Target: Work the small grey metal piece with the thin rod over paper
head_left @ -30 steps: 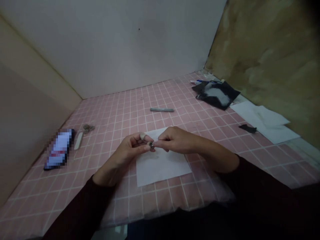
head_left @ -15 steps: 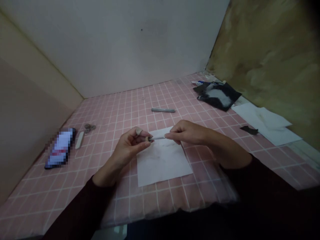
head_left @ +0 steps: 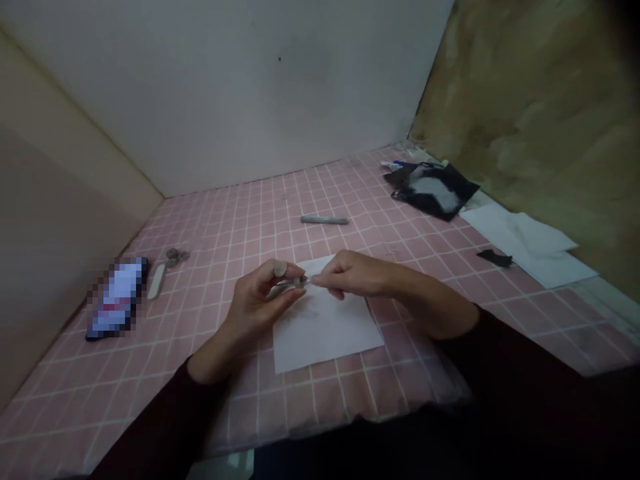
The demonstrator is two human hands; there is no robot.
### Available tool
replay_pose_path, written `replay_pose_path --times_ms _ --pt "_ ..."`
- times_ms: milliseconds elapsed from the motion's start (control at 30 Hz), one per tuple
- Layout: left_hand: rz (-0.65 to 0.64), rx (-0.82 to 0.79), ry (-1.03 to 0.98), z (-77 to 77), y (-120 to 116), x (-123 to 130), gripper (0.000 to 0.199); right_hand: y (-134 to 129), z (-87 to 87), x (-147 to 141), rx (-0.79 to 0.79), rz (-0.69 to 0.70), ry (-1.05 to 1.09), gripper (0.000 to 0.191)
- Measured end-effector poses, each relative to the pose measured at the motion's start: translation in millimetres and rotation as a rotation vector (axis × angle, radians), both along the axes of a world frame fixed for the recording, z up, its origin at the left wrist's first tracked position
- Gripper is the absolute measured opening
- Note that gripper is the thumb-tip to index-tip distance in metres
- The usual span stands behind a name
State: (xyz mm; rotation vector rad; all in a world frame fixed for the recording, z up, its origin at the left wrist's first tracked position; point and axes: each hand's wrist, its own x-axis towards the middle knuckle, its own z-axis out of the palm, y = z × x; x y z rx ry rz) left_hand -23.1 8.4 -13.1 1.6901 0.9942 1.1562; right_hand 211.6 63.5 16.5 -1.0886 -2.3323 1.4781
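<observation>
Pinching a small slender metal piece (head_left: 286, 288), the left hand (head_left: 260, 300) brings it against the right hand (head_left: 355, 277), narrowed to a pinch at its end, grip unclear, both above a white paper sheet (head_left: 330, 337) on the pink-gridded surface (head_left: 320, 400).

A makeshift home work corner: a pink grid-patterned cover (head_left: 225, 233) is boxed in by a plain white wall (head_left: 225, 87) and a stained tan panel (head_left: 530, 87), with a phone (head_left: 117, 298) and small scissors (head_left: 177, 255) lying on it.

Left hand (head_left: 257, 300) grips a slim grey piece (head_left: 287, 286); right hand (head_left: 355, 275) touches it.
</observation>
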Motion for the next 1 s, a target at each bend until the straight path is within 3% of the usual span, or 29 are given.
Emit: replay_pose_path --times_ms 333,467,633,1000 --pt "0.013 -0.297 -0.207 8.2 3.3 2.1 0.021 -3.8 0.9 -1.2 0.180 -0.050 0.017 0.048" --pt "0.052 -0.335 -0.245 10.4 4.5 1.4 0.022 -2.0 2.7 2.6 0.167 -0.062 0.019 0.046" --pt "-0.024 -0.403 -0.279 10.7 4.4 1.7 0.021 -5.5 4.5 -1.1 0.203 -0.035 0.014 0.046" --pt "-0.052 -0.479 -0.294 15.7 3.7 1.6 0.020 -6.5 10.2 1.3 0.272 -0.033 -0.014 0.045"
